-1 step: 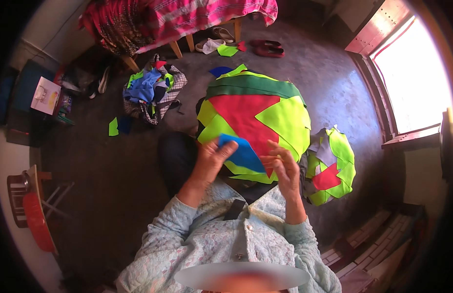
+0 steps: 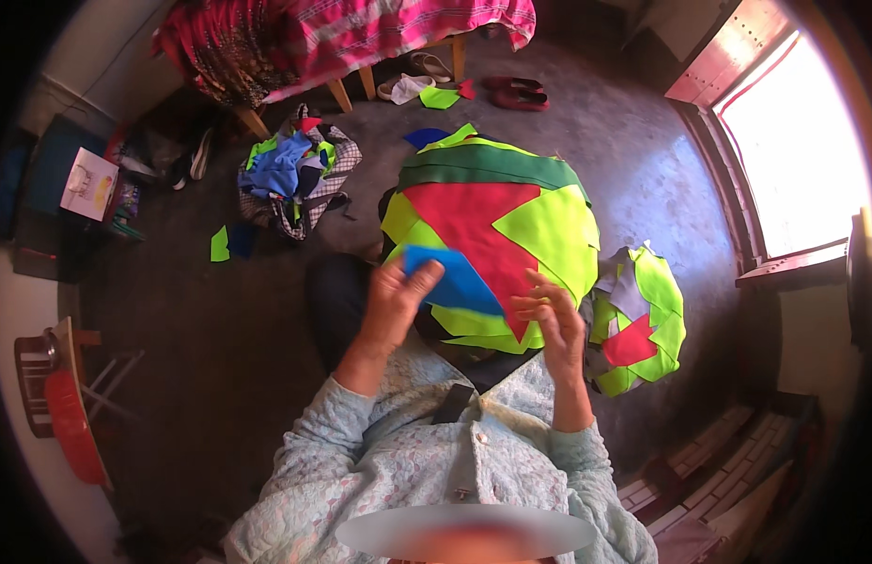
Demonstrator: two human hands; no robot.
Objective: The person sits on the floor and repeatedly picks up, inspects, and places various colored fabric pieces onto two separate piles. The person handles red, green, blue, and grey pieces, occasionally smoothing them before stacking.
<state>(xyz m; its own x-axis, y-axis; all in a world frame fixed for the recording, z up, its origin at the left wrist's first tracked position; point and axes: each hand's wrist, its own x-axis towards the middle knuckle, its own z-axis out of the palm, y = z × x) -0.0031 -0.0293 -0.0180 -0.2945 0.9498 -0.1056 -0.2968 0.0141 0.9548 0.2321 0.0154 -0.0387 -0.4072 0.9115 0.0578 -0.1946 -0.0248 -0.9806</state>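
A folded-looking piece of blue cloth (image 2: 455, 282) is pinched between the thumb and fingers of my left hand (image 2: 396, 303). Its far corner points toward my right hand (image 2: 553, 320), whose fingers are bent close together beside that corner. Whatever the right fingertips hold, if anything, is too small to make out. Beneath both hands, in front of my lap, lies a large round bundle covered in cloth pieces (image 2: 488, 230). Red, lime-yellow and dark green pieces overlap across its top.
To the right sits a smaller bundle of lime, grey and red cloth (image 2: 654, 282). A checked bag of cloth scraps (image 2: 295, 174) rests at the far left, with a lime scrap (image 2: 219, 244) nearby. Dark red shoes (image 2: 515, 93) stand near a bed with a pink cover (image 2: 361, 38).
My left hand has shifted a little left and up with the blue cloth. My right hand has moved slightly right, its fingers lifting away from the cloth's corner.
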